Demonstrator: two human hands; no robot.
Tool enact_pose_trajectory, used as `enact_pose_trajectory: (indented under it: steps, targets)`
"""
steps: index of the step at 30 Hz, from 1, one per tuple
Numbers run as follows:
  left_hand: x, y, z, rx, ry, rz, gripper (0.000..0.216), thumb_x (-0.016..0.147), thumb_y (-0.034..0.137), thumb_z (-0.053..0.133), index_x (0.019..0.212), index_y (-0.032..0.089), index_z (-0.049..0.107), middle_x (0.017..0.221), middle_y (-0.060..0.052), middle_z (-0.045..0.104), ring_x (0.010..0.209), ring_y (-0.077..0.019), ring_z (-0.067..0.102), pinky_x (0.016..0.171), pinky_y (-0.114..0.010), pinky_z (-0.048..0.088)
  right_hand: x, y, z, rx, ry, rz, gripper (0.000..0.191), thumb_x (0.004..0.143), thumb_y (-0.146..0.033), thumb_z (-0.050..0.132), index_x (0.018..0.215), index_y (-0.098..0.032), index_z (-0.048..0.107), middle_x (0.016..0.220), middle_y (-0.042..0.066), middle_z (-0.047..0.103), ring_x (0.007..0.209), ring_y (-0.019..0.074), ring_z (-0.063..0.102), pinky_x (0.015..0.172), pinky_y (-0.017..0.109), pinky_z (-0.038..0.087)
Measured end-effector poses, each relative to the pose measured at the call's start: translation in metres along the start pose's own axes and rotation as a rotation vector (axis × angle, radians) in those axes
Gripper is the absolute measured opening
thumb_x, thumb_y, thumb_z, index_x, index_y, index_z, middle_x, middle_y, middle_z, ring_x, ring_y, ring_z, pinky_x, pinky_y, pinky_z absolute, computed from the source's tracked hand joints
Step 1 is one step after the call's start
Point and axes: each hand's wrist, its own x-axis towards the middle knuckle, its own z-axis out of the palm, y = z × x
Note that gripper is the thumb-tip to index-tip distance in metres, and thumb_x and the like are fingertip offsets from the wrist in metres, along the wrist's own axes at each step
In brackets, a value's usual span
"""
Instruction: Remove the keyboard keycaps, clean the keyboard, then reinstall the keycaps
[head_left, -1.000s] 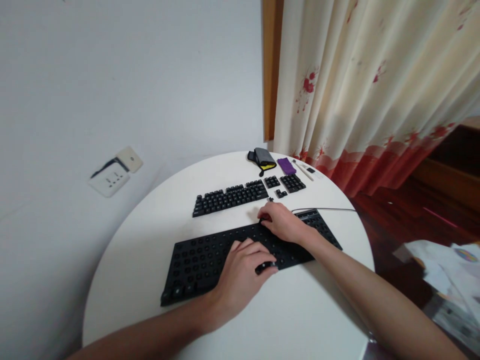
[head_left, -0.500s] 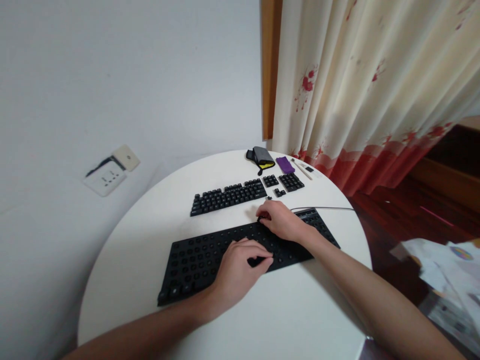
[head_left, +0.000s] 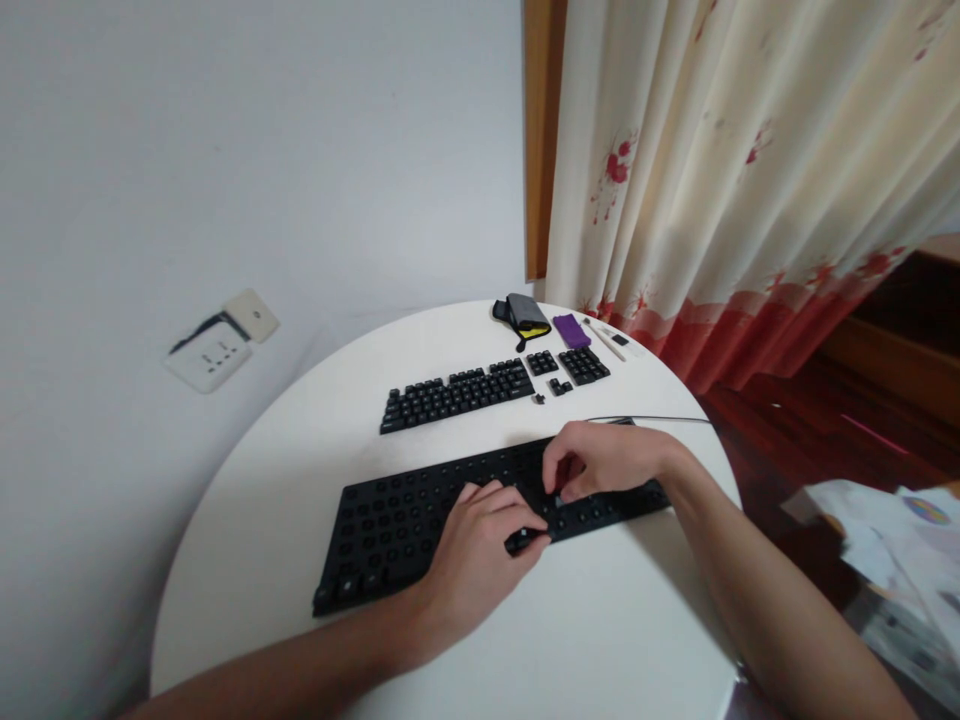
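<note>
A black keyboard (head_left: 405, 520) lies across the white table, most of its keycaps off and its switches bare. My left hand (head_left: 480, 560) rests on its middle front, thumb and forefinger tips brought close together; whether anything is between them is hidden. My right hand (head_left: 600, 462) bends over the keyboard's right part, fingers pinched on what looks like a small keycap (head_left: 559, 500), mostly covered by the fingers. Beyond the keyboard lie loose black keycaps set out in blocks: a large block (head_left: 457, 395), a number block (head_left: 583, 366) and smaller groups (head_left: 541, 362).
A grey and yellow pouch (head_left: 527, 315), a purple cloth (head_left: 571, 331) and a slim pale brush-like tool (head_left: 606, 341) lie at the table's far edge. A thin cable (head_left: 652, 418) runs off to the right. The wall is left, a curtain (head_left: 720, 200) right.
My right hand has come back from the keyboard's far edge and moved right, down over its right part. My left hand has stayed nearly in place.
</note>
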Motion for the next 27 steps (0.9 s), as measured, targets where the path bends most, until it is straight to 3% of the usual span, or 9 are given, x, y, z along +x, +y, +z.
enact_pose_trajectory:
  steps: [7,27]
  targets:
    - [0.001,-0.002,0.002,-0.053,-0.018,-0.015,0.01,0.081,0.018,0.072,0.084,0.027,0.074,0.09,0.003,0.072,0.088,-0.018,0.063,0.085,-0.035,0.039,0.005,0.0,0.009,-0.093,-0.104,0.045,0.021,0.068,-0.011,0.071,0.088,-0.016,0.075,0.074,0.0,0.07,0.068,0.0137,0.063,0.059,0.019,0.044]
    - [0.0,-0.002,0.003,-0.04,-0.018,0.028,0.009,0.081,0.017,0.071,0.085,0.025,0.071,0.092,0.003,0.07,0.088,-0.0175,0.062,0.083,-0.034,0.038,0.003,-0.01,0.024,-0.366,-0.053,0.012,0.021,0.067,-0.008,0.062,0.085,-0.018,0.066,0.076,-0.001,0.065,0.063,0.0111,0.053,0.054,0.02,0.034]
